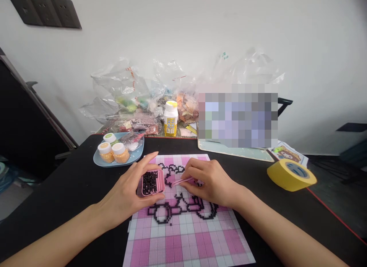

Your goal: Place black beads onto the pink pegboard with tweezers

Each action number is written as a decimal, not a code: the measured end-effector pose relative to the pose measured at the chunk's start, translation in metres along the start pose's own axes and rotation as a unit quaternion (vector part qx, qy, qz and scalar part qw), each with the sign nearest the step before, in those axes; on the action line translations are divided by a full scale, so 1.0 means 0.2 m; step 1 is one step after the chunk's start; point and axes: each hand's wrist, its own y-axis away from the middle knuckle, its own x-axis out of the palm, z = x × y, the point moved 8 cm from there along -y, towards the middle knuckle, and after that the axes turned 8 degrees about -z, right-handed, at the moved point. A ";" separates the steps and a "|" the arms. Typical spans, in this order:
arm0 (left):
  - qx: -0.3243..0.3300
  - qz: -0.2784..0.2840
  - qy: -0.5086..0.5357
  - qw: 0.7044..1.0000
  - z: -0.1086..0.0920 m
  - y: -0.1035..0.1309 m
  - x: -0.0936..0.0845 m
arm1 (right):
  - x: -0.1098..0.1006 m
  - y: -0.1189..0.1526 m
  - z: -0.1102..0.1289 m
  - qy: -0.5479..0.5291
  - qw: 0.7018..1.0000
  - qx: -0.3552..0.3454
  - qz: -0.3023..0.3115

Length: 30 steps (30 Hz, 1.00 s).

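My left hand point(129, 186) grips a small pink tray point(160, 181) by its sides, tilted toward me. Many small black beads point(149, 183) lie in the tray. Between the fingers of my right hand point(206, 179) is a pair of pink tweezers point(180, 181), tips pointing left, close to the tray. Whether a bead sits in the tips is too small to tell. Beneath both hands lies a pegboard point(186, 240) with a pink, white and pale-blue checked pattern. Black beads form an outline point(162, 213) on it, partly hidden by my right hand.
A blue plate point(133, 160) at the left holds lidded jars of beads point(120, 154) and a plastic bag. Behind stand a white-and-yellow bottle point(171, 119) and clear plastic bags point(120, 87). To the right are a yellow tape roll point(282, 175) and printed cards point(286, 152).
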 end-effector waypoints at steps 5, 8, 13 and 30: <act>-0.001 0.000 0.000 1.000 0.00 0.00 0.00 | 0.00 0.00 0.00 -0.001 1.000 0.001 0.002; -0.001 0.002 0.000 1.000 0.00 0.00 0.00 | 0.00 0.00 -0.01 -0.002 1.000 0.000 0.001; 0.001 0.005 -0.005 1.000 0.00 0.00 0.00 | 0.00 0.00 -0.01 -0.006 1.000 -0.003 0.001; -0.011 0.005 0.001 1.000 0.01 0.00 0.00 | 0.00 0.00 -0.01 -0.010 1.000 -0.011 0.001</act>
